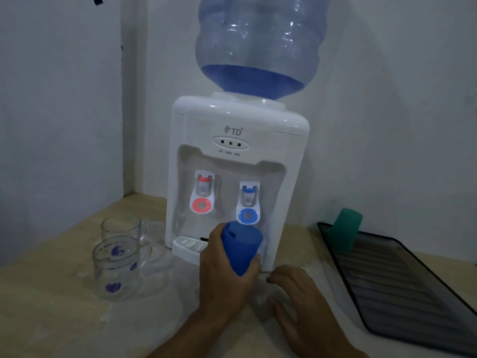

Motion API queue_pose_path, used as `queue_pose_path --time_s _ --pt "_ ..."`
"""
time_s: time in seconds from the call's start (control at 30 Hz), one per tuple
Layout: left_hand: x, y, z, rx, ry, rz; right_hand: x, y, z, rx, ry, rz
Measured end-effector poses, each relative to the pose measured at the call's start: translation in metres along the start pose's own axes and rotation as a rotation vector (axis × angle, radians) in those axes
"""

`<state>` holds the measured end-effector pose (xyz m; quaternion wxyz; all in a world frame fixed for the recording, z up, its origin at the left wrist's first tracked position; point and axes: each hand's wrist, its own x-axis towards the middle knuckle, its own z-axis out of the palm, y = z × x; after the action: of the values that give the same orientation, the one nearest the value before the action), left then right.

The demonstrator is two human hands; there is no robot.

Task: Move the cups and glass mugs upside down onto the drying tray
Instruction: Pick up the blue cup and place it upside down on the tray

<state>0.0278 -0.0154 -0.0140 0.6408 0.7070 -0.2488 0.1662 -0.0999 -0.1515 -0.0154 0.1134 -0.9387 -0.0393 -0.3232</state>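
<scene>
My left hand (227,280) grips a blue plastic cup (241,248), held tilted in front of the water dispenser with its mouth pointing up and away. My right hand (296,293) hovers just to the right of it, fingers apart and holding nothing. Two glass mugs stand upright on the counter at the left: one plain (121,228) behind, one with purple hearts (116,270) in front. A dark ribbed drying tray (402,285) lies at the right. A green cup (344,229) stands upside down on the tray's far corner.
A white water dispenser (235,161) with a large blue bottle (258,45) stands at the back centre against the wall, its drip tray (188,246) just behind my left hand. The beige counter (51,319) ends at a wall on the left.
</scene>
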Motion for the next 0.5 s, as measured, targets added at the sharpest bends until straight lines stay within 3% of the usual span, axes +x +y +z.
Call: queue_pose_path --time_s 0.17,0.4,0.5 --pt "-0.004 0.004 0.003 -0.026 -0.058 0.016 -0.021 0.013 -0.013 -0.004 0.067 0.061" --pt "-0.02 0.023 0.007 -0.097 -0.185 0.069 -0.015 0.0 -0.029 0.222 0.092 0.221" --pt "-0.03 0.033 0.011 -0.123 -0.23 0.104 -0.014 -0.006 -0.039 0.426 0.063 0.262"
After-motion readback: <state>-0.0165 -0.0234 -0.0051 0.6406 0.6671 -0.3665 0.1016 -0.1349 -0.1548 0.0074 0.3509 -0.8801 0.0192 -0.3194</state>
